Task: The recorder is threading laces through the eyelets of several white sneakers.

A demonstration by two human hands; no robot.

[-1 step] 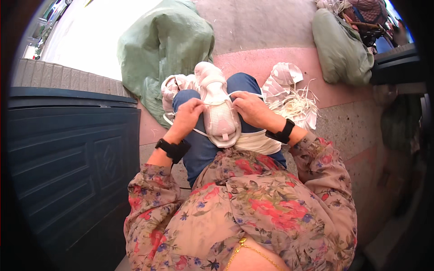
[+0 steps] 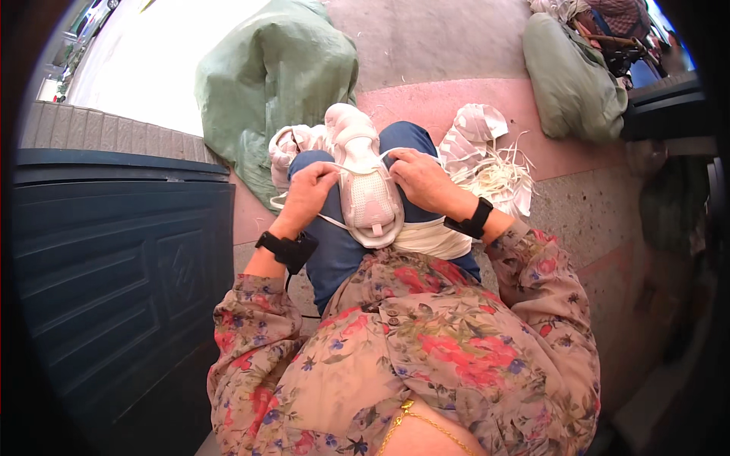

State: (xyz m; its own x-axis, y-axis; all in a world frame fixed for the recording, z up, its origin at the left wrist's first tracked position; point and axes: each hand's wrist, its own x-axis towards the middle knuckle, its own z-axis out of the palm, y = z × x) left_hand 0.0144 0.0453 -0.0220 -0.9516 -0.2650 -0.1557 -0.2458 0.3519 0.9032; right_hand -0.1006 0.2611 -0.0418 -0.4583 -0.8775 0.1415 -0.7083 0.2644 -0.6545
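Observation:
A pale pink and white sneaker [image 2: 371, 199] lies between my knees, its tongue end toward my body. White shoelace [image 2: 331, 220] trails loosely beside it on the left. My left hand [image 2: 309, 190] is at the shoe's left edge, fingers pinched on a lace end that runs to the shoe. On the other side my right hand [image 2: 423, 181] pinches another stretch of white lace, part of which loops out past its knuckles. Exactly how the fingertips grip the lace is partly hidden. A second pinkish shoe [image 2: 287, 148] sits just beyond my left knee.
To the right on the ground lie a pale patterned shoe piece [image 2: 477, 129] and a heap of loose white laces [image 2: 502, 176]. A big green sack [image 2: 281, 68] stands ahead, another green sack [image 2: 570, 80] at far right. A dark blue panelled door [image 2: 122, 266] is at my left.
My left hand has shifted slightly left, away from the shoe, and the lace beside it shows more stretched. My right hand has barely moved.

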